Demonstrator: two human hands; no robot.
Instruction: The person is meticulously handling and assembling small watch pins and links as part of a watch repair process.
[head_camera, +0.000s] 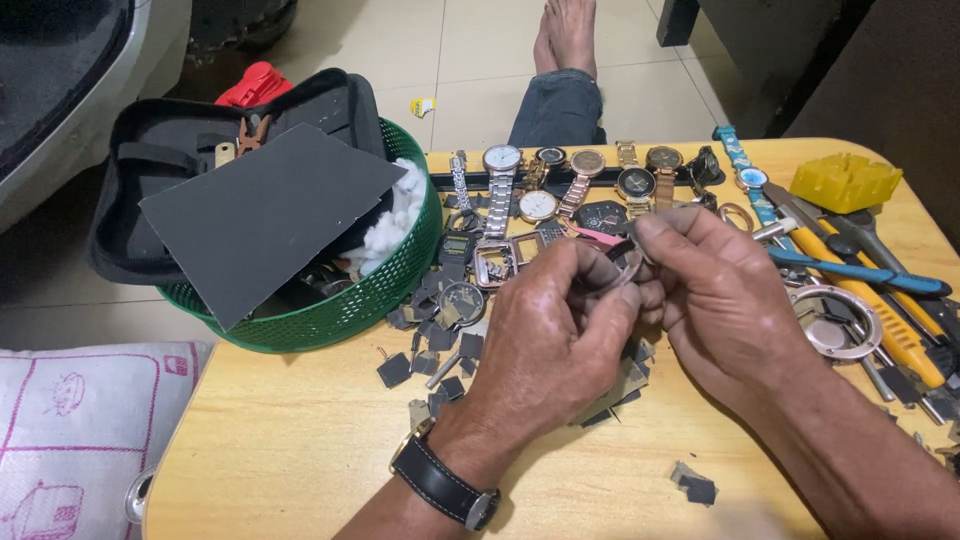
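Both hands, left (555, 330) and right (725, 295), pinch a small ring (628, 262) over the worktop (290, 450); basket (385, 280) at ten o'clock.

My single head view looks steeply down, close over the table (300, 440), facing away toward the far floor (480, 50).

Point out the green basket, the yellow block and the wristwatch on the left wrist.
green basket (340, 305), head view, front wall.
yellow block (845, 181), head view, top face.
wristwatch (445, 487), head view, black strap.
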